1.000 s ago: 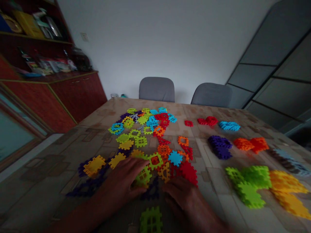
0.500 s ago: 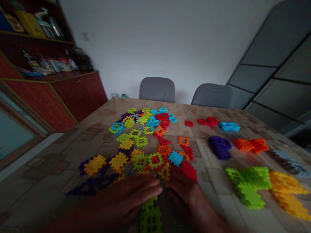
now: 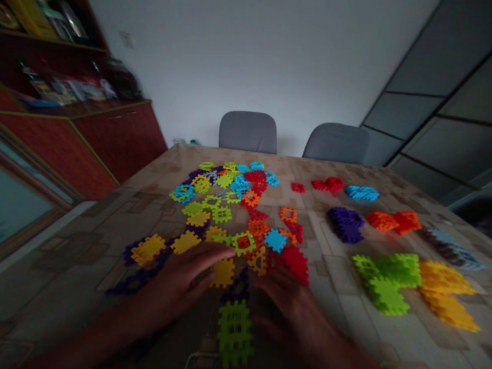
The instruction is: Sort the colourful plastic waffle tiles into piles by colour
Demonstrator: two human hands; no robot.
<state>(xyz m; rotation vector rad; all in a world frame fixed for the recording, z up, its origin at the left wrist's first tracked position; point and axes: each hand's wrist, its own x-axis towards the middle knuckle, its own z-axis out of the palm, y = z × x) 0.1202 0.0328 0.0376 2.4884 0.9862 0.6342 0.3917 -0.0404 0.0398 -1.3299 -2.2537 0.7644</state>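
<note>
Many flat toothed plastic tiles in several colours point(image 3: 230, 205) lie spread over the middle of the patterned table point(image 3: 96, 246). My left hand point(image 3: 180, 279) reaches into the near edge of the spread, fingers stretched flat, fingertips next to a yellow tile point(image 3: 223, 272) and a green tile. My right hand point(image 3: 286, 307) rests palm down beside it, close to red tiles point(image 3: 295, 261); its fingers look loosely spread but are dark and blurred. A stack of green tiles point(image 3: 235, 333) lies on the table between my wrists.
Sorted piles sit to the right: green point(image 3: 388, 282), yellow point(image 3: 446, 292), orange point(image 3: 392, 221), purple point(image 3: 346, 224), blue point(image 3: 361, 192), red point(image 3: 326, 184), grey-blue point(image 3: 449, 247). Two grey chairs point(image 3: 248, 132) stand at the far edge. A red-brown cabinet point(image 3: 96, 138) is on the left.
My left hand drew back toward the green stack, then reached out into the spread once more. The green stack now lies uncovered between my wrists. The view tilted slightly.
</note>
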